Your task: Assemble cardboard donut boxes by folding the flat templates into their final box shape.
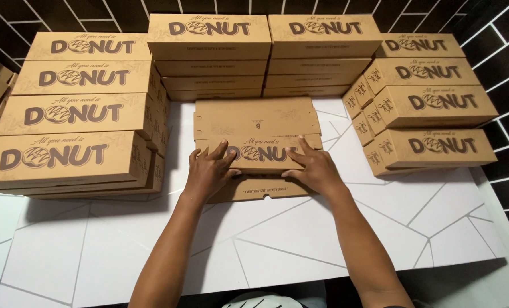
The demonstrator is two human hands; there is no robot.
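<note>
1. Flat-palmed, the left hand (209,169) presses on the printed panel of the half-folded cardboard box (257,145) at the middle of the white table (300,239); its fingers are spread and closed around nothing, so this is a press and no grasp.
2. Likewise open, the right hand (314,168) lies on the same panel toward 3 o'clock of the left, fingertips pointing to 11 o'clock, resting and not clenched.
3. At 9 o'clock of the hands stands a tall stack of finished boxes (75,134), touching or nearly touching the flat piece's left edge.
4. At 12 o'clock two more back stacks (266,54) rise side by side against the dark tiled wall (494,51).
5. At 3 o'clock a right-hand stack (431,122) sits slightly apart, angled to the table edge.
6. To do this fold well, I judge both palms should keep even pressure along the crease, thumbs near the front flap (260,191), so the panel bends straight and the side tabs do not buckle.
7. Hidden: the crease under the palms, and whether any tabs are already tucked. The stacks at the far left are cut off by the frame, and the small mark on the unprinted upper panel is too faint to make out.
</note>
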